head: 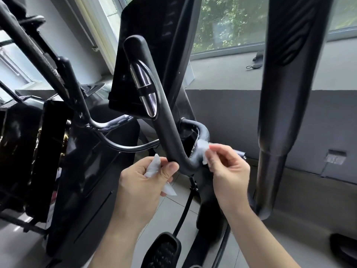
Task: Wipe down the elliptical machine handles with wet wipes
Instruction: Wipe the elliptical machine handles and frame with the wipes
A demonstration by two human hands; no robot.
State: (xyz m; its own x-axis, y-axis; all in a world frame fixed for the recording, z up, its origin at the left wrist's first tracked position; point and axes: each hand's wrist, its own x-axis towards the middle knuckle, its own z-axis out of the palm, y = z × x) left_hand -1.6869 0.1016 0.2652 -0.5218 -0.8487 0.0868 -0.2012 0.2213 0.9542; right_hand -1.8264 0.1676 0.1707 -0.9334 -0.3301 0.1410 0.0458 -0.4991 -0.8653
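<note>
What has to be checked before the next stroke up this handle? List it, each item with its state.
1. left hand grips a wet wipe: ok.
2. right hand pinches wipe material against the lower bend of the handle: ok.
3. Both white pieces belong to one wipe: cannot tell.
4. handle shaft above the hands is free of obstruction: ok.
5. chrome pulse sensor already wiped: cannot tell.
</note>
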